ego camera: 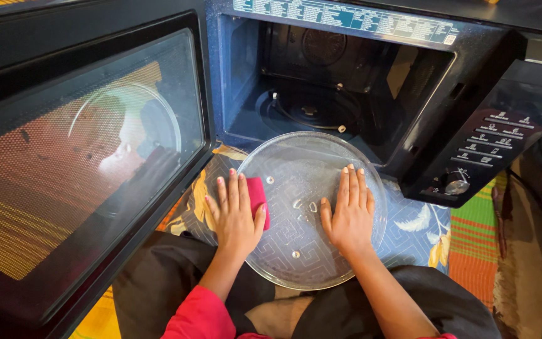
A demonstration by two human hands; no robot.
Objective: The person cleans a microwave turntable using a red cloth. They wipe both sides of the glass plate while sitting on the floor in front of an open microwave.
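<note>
Glass plate (312,210) flat on patterned blue cloth (409,229), just in front of open microwave (346,81). Left hand (236,213) pressing pink cloth (258,199) at plate's left edge, fingers slightly spread, not clamped. Right hand (348,210) flat on glass, fingers together, steadying. Best done with firm even pressure, plate pinned against sliding, centre bumps covered too. Door (83,157) swung wide left, control panel (490,144) right; striped mat (472,245) beyond, dim floor-level corner.

A big black microwave oven (371,81) stands open, and its dark glass door (83,163) swings out to one side. A round silver knob (456,182) sits under the buttons. Below lies a blue patterned cloth (415,229), beside a striped green and orange mat (475,251).
</note>
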